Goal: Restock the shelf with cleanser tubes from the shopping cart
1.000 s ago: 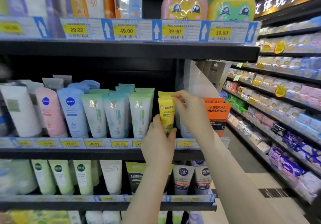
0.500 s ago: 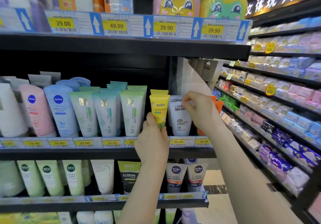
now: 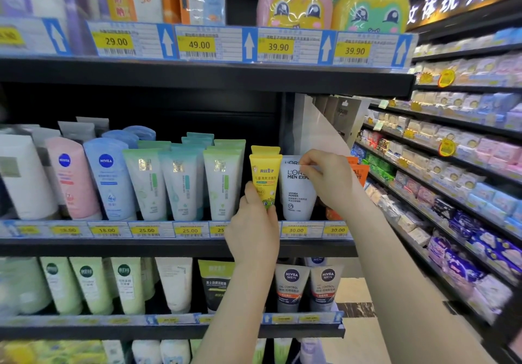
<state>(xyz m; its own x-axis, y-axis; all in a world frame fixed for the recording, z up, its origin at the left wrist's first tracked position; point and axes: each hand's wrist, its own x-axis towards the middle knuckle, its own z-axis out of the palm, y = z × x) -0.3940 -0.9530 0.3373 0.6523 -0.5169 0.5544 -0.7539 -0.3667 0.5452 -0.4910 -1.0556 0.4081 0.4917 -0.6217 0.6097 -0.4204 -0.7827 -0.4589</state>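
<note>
A yellow cleanser tube (image 3: 264, 173) stands upright on the middle shelf (image 3: 141, 246), with another yellow tube right behind it. My left hand (image 3: 254, 228) grips its lower part from the front. To its right stands a white L'Oreal Men Expert tube (image 3: 295, 191). My right hand (image 3: 329, 178) pinches the top edge of that white tube. Orange L'Oreal tubes (image 3: 360, 170) are partly hidden behind my right hand. No shopping cart is in view.
Green, blue, pink and white tubes (image 3: 147, 183) fill the shelf to the left. The shelf above (image 3: 197, 74) hangs low, with cartoon bottles (image 3: 295, 2) on it. Nivea Men tubes (image 3: 292, 284) stand on the shelf below. An aisle with stocked shelves (image 3: 452, 180) runs on the right.
The yellow tube has gone from held out in front to standing in its row. My right hand has moved right, uncovering the white tube and pinching its top.
</note>
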